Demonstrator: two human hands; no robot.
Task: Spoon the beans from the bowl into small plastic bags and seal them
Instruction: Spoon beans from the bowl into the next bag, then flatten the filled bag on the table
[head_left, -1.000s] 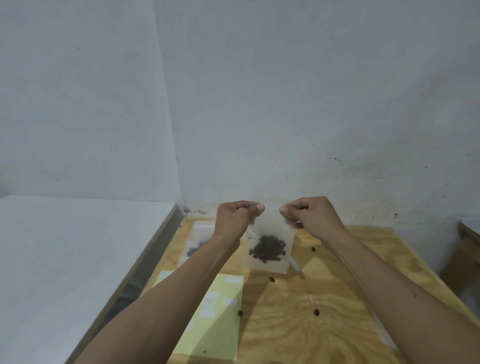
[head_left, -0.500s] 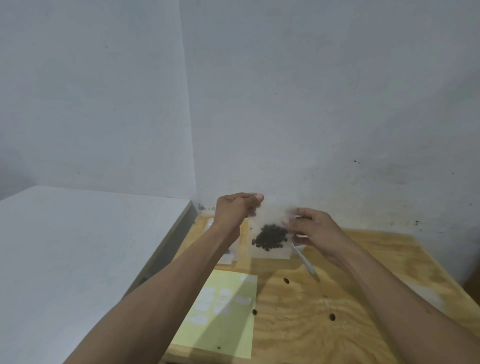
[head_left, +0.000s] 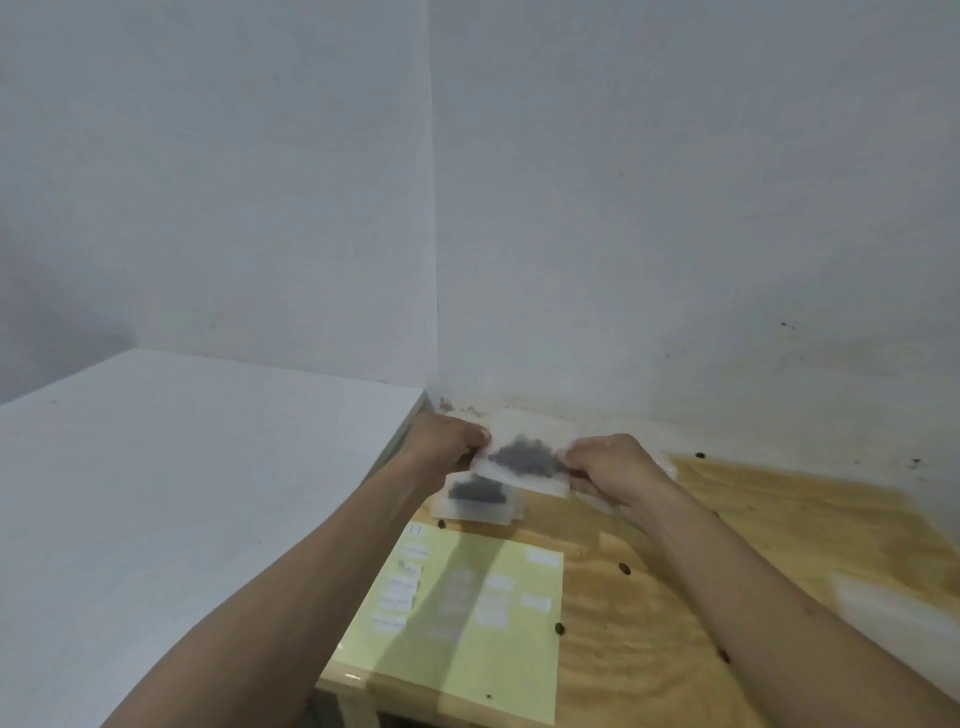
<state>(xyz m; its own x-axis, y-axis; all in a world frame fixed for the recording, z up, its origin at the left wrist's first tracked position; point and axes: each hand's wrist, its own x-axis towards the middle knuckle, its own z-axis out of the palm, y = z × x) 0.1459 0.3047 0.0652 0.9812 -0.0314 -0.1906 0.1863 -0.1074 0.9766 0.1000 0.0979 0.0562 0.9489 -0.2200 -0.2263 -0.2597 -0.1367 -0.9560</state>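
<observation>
While my left hand (head_left: 451, 439) pinches one side of the small plastic bag (head_left: 524, 457), my right hand (head_left: 610, 467) pinches the opposite side, fingers curled in on the plastic, and the bag hangs stretched between the two just above the far left corner of the counter (head_left: 675, 597). Dark beans (head_left: 524, 458) sit clumped in the middle of the bag, a bit blurred, so I can't make out single ones. I can't tell whether the bag's strip is closed along its whole length. Right under my left hand, flat on the counter near that same far left corner, lies a second bag (head_left: 480, 500) with its own dark clump of beans inside; the held bag overlaps its far edge from where I look. Nearer to me, along the left edge of the counter, there's a pale yellow sheet (head_left: 498, 660) with small white labels stuck on it, and the shadow of my left arm falls across it. Loose beans (head_left: 625, 568) are scattered over the bare wood, one beside the sheet's right edge, another further right close to my right forearm, one at the far edge by the wall (head_left: 675, 208). To the left of the counter runs a white surface (head_left: 182, 493), butted up against its left edge.
</observation>
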